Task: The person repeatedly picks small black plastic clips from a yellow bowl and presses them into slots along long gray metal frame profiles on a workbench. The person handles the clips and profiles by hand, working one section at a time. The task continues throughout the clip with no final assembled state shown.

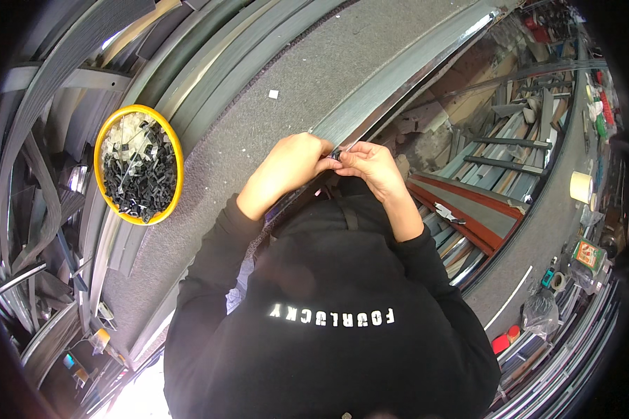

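Observation:
Both my hands meet over the near edge of the carpeted bench, beside a long grey metal profile. Between their fingertips is a small black piece, mostly covered, so its exact shape cannot be told. My left hand lies across the profile, fingers curled, with thumb and forefinger closed at the piece. From the other side, my right hand pinches it between thumb and forefinger. On the bench to the left stands a yellow-rimmed basket filled with small black and whitish plastic pieces.
Grey carpet covers the bench; a small white scrap lies on it. Long grey strips are stacked behind the basket. At right, a rack holds many profile offcuts. A tape roll and plastic bag sit farther right.

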Demonstrator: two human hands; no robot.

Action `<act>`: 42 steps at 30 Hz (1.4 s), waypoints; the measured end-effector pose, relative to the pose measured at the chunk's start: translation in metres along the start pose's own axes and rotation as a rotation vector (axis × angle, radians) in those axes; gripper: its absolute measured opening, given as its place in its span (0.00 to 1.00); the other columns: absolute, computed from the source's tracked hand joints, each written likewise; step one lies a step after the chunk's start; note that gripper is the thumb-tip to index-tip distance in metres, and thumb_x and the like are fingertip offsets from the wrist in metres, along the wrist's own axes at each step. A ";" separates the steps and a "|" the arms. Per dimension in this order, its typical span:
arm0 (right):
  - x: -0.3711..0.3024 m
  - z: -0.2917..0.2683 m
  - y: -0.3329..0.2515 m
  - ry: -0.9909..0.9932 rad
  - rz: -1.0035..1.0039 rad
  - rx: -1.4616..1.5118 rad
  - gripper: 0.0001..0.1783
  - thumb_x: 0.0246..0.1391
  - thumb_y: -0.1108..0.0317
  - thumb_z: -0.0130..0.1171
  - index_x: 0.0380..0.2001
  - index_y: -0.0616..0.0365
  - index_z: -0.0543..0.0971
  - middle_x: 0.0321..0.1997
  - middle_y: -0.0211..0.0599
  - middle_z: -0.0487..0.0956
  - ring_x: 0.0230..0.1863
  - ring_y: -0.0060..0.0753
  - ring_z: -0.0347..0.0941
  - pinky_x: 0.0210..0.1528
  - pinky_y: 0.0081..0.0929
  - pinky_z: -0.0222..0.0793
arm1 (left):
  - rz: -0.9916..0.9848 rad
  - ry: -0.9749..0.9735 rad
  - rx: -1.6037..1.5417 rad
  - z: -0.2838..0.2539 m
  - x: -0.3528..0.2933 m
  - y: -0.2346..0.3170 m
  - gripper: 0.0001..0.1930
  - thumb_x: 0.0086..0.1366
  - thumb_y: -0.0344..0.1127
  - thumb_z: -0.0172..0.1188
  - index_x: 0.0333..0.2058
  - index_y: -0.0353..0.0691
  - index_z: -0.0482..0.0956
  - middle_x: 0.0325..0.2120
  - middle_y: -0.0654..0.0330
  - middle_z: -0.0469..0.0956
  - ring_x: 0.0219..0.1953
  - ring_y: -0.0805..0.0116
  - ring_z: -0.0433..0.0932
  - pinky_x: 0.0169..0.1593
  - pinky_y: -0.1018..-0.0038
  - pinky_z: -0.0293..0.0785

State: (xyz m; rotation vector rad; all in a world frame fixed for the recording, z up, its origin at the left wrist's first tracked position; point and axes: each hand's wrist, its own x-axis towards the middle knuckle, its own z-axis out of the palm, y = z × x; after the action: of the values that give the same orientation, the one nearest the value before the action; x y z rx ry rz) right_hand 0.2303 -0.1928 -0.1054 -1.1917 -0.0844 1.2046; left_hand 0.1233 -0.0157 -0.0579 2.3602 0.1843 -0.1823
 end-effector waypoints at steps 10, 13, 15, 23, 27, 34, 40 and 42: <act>0.000 0.024 0.010 0.121 -0.136 -0.035 0.11 0.63 0.69 0.62 0.43 0.65 0.75 0.38 0.38 0.81 0.37 0.26 0.80 0.41 0.25 0.78 | 0.168 0.061 -0.206 0.007 -0.004 -0.009 0.19 0.57 0.46 0.70 0.34 0.35 0.79 0.21 0.52 0.73 0.23 0.54 0.74 0.29 0.63 0.68; 0.000 0.051 0.028 0.257 -0.339 -0.030 0.05 0.68 0.73 0.53 0.43 0.62 0.73 0.37 0.34 0.79 0.36 0.22 0.74 0.38 0.23 0.71 | 0.131 0.113 -0.245 0.013 -0.008 -0.006 0.19 0.58 0.46 0.69 0.33 0.35 0.77 0.22 0.52 0.72 0.23 0.55 0.73 0.29 0.63 0.67; 0.003 0.062 0.036 0.357 -0.351 -0.033 0.04 0.68 0.74 0.52 0.44 0.62 0.71 0.39 0.34 0.77 0.38 0.20 0.72 0.41 0.24 0.70 | 0.114 0.152 -0.270 0.014 -0.009 -0.004 0.19 0.58 0.46 0.69 0.31 0.35 0.76 0.22 0.52 0.71 0.23 0.55 0.72 0.29 0.63 0.67; -0.003 0.029 0.009 0.153 0.036 -0.107 0.20 0.70 0.52 0.52 0.41 0.61 0.72 0.29 0.32 0.76 0.24 0.19 0.72 0.28 0.20 0.69 | -0.078 0.166 -0.089 0.006 -0.021 -0.010 0.16 0.61 0.47 0.67 0.31 0.39 0.76 0.26 0.55 0.76 0.28 0.56 0.79 0.33 0.63 0.72; -0.029 -0.002 -0.011 0.014 0.131 -0.608 0.18 0.65 0.57 0.60 0.40 0.66 0.77 0.23 0.29 0.78 0.19 0.21 0.73 0.21 0.20 0.67 | -0.247 0.409 0.047 0.016 -0.026 -0.019 0.15 0.61 0.48 0.67 0.37 0.43 0.81 0.32 0.61 0.80 0.32 0.61 0.81 0.36 0.65 0.75; -0.037 -0.018 -0.025 0.243 0.053 -1.064 0.08 0.55 0.68 0.66 0.32 0.62 0.85 0.23 0.42 0.82 0.26 0.35 0.79 0.33 0.32 0.73 | -0.429 0.318 -0.307 0.015 -0.025 -0.039 0.12 0.62 0.43 0.67 0.35 0.40 0.88 0.32 0.58 0.84 0.32 0.64 0.82 0.38 0.70 0.74; -0.027 0.020 -0.033 0.451 -0.518 -1.269 0.12 0.58 0.64 0.62 0.44 0.54 0.80 0.38 0.42 0.80 0.41 0.50 0.79 0.42 0.41 0.74 | -0.403 0.441 -0.056 0.029 -0.023 -0.029 0.11 0.64 0.42 0.64 0.35 0.41 0.87 0.33 0.58 0.83 0.32 0.61 0.82 0.39 0.68 0.75; -0.019 0.034 -0.034 0.317 -0.450 -1.138 0.12 0.59 0.63 0.61 0.43 0.56 0.80 0.38 0.42 0.80 0.40 0.50 0.79 0.42 0.40 0.74 | -0.384 0.488 -0.165 0.030 -0.024 -0.029 0.11 0.65 0.42 0.63 0.37 0.42 0.87 0.33 0.58 0.83 0.33 0.61 0.82 0.39 0.68 0.75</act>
State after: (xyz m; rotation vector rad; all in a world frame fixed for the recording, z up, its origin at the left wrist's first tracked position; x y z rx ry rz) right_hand 0.2241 -0.1801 -0.0551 -2.1747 -0.8371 0.4950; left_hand 0.0926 -0.0180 -0.0940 2.1457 0.8545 0.2250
